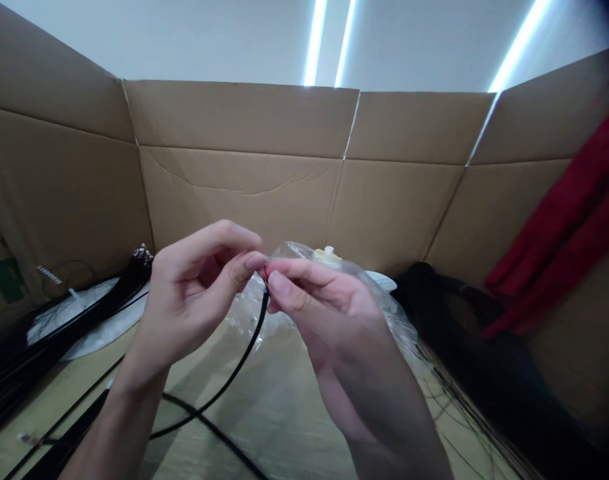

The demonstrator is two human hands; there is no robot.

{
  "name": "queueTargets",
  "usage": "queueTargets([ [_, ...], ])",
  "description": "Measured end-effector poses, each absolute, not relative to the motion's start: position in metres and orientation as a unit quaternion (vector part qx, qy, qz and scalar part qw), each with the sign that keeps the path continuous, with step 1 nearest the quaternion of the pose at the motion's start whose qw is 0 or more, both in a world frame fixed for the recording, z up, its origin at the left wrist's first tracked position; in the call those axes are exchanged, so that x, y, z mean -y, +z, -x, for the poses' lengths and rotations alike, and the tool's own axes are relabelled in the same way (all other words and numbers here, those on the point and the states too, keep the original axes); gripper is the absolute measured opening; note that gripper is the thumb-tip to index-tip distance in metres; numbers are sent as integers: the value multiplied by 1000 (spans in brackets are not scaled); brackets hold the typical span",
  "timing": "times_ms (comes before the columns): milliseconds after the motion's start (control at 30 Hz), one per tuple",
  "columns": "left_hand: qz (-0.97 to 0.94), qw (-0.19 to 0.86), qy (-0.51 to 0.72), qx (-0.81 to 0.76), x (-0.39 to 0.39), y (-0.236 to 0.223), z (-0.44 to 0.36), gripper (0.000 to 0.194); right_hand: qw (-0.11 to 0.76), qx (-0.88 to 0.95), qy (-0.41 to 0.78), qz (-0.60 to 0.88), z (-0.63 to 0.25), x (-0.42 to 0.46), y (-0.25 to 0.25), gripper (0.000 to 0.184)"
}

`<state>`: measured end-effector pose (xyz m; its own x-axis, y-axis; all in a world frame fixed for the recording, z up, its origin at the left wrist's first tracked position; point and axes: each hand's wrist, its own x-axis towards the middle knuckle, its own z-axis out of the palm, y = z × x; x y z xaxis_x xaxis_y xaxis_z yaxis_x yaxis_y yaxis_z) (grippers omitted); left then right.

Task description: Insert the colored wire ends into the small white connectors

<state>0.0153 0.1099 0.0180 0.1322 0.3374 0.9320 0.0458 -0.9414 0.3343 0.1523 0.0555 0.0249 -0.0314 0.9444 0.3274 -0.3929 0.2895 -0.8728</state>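
Both my hands meet above the middle of the table at the end of a black cable point(244, 353). Thin coloured wires point(265, 273), some reddish, come out of the cable's end. My right hand point(324, 300) pinches these wires between thumb and index finger, just above the black sheath. With thumb and fingertip close together, my left hand point(199, 287) is at the wire tips; what lies in its pinch is too small to make out. From my hands the cable curves down to the left and crosses another black stretch of cable on the table.
A thick bundle of black cables point(94, 300) lies at the left on white plastic. Behind my hands is a clear plastic bag point(294, 250) with a white-capped item point(328, 252). Cardboard walls point(244, 173) enclose the table point(264, 407). Red cloth point(549, 233) and dark cables are at the right.
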Motion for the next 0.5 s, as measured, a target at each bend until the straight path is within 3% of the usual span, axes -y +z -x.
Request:
queueTargets([
  [100,-740,69,664,-82,-113,16,-18,13,606,460,597,254,-155,-56,27,20],
  [233,-740,61,668,-50,-114,13,-21,12,618,465,578,261,-153,-57,26,19],
  [300,-740,84,663,-68,-113,13,-22,11,664,481,490,295,-150,-56,24,14],
  [400,-736,133,656,-98,-108,13,-24,13,724,527,264,359,-143,-55,21,7],
  [500,-713,206,660,-116,-101,14,-26,7,745,546,53,380,-135,-54,15,13],
])
